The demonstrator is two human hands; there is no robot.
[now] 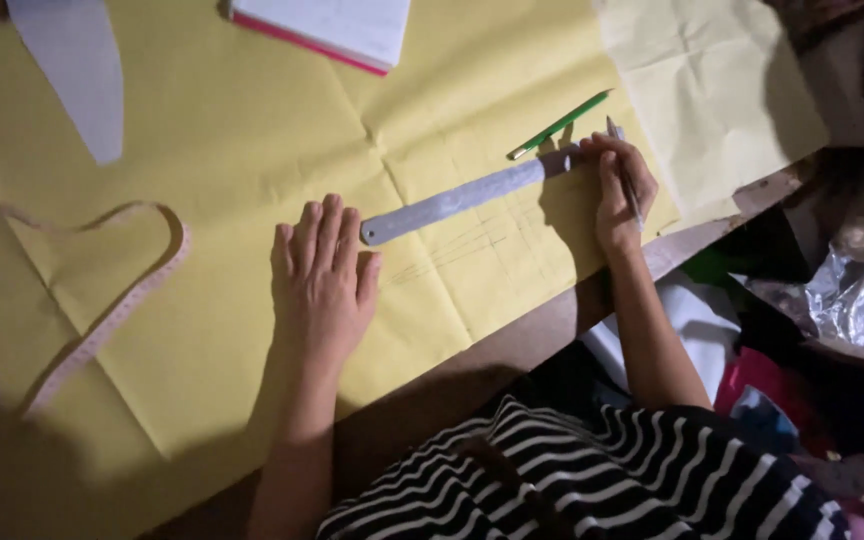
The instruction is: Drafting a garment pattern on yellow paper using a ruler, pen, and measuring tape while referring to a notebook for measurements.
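Count on worktop (512, 350) — yellow paper sheets: 2 (large creased (212, 150), paler one (712, 90)). Metal ruler (457, 200): 1. Pencils: 2 — green (559, 124), plus 1 in hand (625, 170). Tape measure (102, 320): 1. Notebook (337, 25): 1. Grey curved template (77, 65): 1.

Yellow paper (252, 130), grey metal ruler (452, 200), green pencil (559, 125), pink tape measure (102, 320), black-and-white striped garment (592, 480).

One head camera looks steeply down — close, from above the person's chest — onto yellow paper (222, 130) on the table (single view, nothing shared).
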